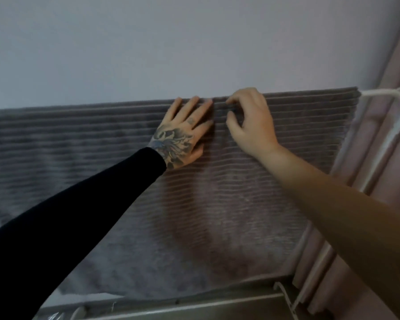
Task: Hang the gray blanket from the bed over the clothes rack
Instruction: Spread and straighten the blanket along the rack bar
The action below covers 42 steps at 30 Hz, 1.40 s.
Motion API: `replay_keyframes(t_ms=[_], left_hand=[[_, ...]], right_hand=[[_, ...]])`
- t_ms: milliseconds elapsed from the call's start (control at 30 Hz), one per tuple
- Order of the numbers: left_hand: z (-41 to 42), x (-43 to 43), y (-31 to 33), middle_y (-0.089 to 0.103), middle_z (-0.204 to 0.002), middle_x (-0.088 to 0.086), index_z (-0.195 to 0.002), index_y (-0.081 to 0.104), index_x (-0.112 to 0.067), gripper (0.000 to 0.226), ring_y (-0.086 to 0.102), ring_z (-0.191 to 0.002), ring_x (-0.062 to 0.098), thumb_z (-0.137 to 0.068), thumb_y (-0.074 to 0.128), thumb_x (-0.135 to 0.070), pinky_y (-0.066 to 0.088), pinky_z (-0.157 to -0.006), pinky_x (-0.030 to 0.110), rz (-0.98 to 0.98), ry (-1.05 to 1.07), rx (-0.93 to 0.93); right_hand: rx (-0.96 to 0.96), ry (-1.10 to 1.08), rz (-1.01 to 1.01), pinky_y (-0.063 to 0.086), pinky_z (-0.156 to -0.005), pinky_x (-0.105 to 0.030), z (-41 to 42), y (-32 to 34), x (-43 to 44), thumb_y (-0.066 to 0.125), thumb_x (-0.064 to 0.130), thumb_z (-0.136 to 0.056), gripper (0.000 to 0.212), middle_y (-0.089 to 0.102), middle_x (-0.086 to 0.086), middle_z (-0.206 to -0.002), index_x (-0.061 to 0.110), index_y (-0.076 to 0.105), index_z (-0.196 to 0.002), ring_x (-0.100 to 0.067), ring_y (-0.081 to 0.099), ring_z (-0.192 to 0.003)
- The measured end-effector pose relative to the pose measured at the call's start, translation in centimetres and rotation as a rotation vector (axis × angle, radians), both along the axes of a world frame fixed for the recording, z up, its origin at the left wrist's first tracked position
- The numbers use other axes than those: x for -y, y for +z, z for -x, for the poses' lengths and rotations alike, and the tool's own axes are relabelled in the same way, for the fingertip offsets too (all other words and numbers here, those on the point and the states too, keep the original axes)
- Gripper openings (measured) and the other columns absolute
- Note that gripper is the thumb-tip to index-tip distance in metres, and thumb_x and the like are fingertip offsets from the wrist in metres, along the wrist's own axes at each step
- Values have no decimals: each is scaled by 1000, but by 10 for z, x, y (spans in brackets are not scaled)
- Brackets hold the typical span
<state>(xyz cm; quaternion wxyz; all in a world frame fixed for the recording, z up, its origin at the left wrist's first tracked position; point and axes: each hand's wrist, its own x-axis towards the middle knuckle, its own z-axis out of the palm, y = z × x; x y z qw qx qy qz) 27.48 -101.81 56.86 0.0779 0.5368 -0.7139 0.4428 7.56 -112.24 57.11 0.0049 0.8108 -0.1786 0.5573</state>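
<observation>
Gray blanket [217,192] draped over clothes rack [390,95]; left hand [183,132] flat, fingers spread; right hand [249,121] curled, pinching ribs; smoothing should run toward 9 and 3 o'clock, evenly

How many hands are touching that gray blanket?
2. The left hand lies flat on the gray blanket near its top edge; the right hand is just beside it, fingers curled into the fabric.
</observation>
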Motion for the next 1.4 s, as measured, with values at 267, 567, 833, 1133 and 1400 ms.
replay_keyframes(t_ms=[267,567,833,1133,1400], left_hand=[[-98,-120,-26,73,-113,1,-107,74,-20,34,66,-105,28,-97,50,-41,51,-90,42,-291,176,-141],[-257,-253,-28,63,-109,18,-109,57,-11,26,65,-93,38,-91,62,-30,52,-77,42,375,531,-943],[-345,-296,-23,61,-136,9,-148,44,-15,61,71,-106,26,-96,59,-45,58,-96,45,349,371,-1490],[-391,-305,2,64,-88,5,-90,69,-12,45,60,-81,18,-90,64,-57,54,-83,40,146,-67,-1679],[-383,-306,-7,68,-66,-6,-77,74,0,51,62,-65,7,-93,70,-48,55,-72,32,-102,-15,-1445]], right_hand=[[-127,248,118,48,-99,-39,-136,19,-81,61,9,-91,18,66,-14,-120,7,69,-107,-31,61,-115],[-169,407,73,50,-100,-42,-267,16,-174,61,9,-90,22,66,-11,-123,8,70,-110,-29,62,-115],[-237,274,-1,45,-106,-39,-356,33,-231,59,22,-92,35,64,-5,-133,15,66,-126,-26,58,-123],[-264,-150,-64,35,-111,-48,-403,32,-246,38,51,-103,49,74,-6,-113,19,70,-122,-34,64,-113],[-327,-380,-207,40,-101,-51,-408,49,-239,19,51,-105,63,59,-9,-75,12,62,-82,-34,51,-76]])
